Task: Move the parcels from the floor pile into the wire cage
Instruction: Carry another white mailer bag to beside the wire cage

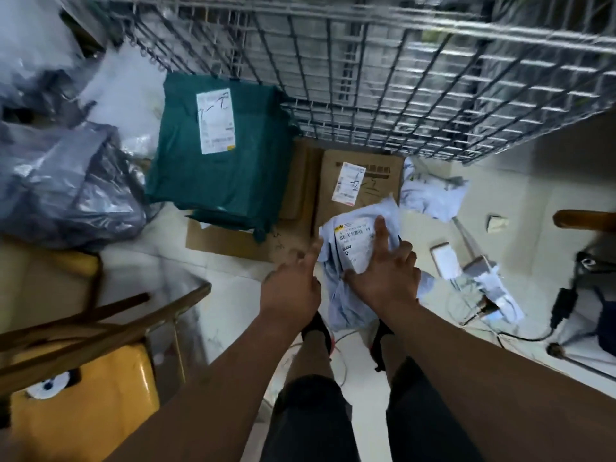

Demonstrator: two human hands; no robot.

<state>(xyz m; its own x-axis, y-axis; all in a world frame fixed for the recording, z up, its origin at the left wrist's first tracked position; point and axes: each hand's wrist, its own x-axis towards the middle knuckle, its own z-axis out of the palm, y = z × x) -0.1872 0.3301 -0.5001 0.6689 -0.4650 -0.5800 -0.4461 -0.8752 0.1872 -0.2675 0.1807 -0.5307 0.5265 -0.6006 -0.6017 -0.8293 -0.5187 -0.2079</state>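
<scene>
Firstly, close to the camera, two bare forearms reach forward and down above two legs in dark shorts. There are two hands and one parcel between them. The right hand (pixel 383 281) grasps a pale plastic parcel (pixel 346 301): its thumb lies straight up across the printed label (pixel 358 238), and its fingers curl round the parcel's right edge. The left hand (pixel 293 288) is just beside the parcel's left edge, with its back towards the camera and the thumb touching that edge. Its fingers are blurred, so I cannot tell if it really grips or only touches. The parcel is crumpled and hangs above the tiled floor (pixel 233 278), outside the cage.

At the near left stand one yellow box (pixel 83 395) and a wooden frame (pixel 83 325) that crosses over it.

A bit further, on the floor, I count three more parcels. One is a labelled brown cardboard box (pixel 376 181), directly behind the held parcel. One is a labelled green parcel (pixel 206 175) to the left of this box, and it rests partly on one flat cardboard sheet (pixel 233 241). One is a crumpled white parcel (pixel 430 195) to the right of the box. At the far left lies a heap of grey plastic bags (pixel 66 191); their number is not clear.

Farthest, one wire cage (pixel 383 95) fills the top of the view. Its lower edge is just behind the cardboard box and the green parcel.
</scene>
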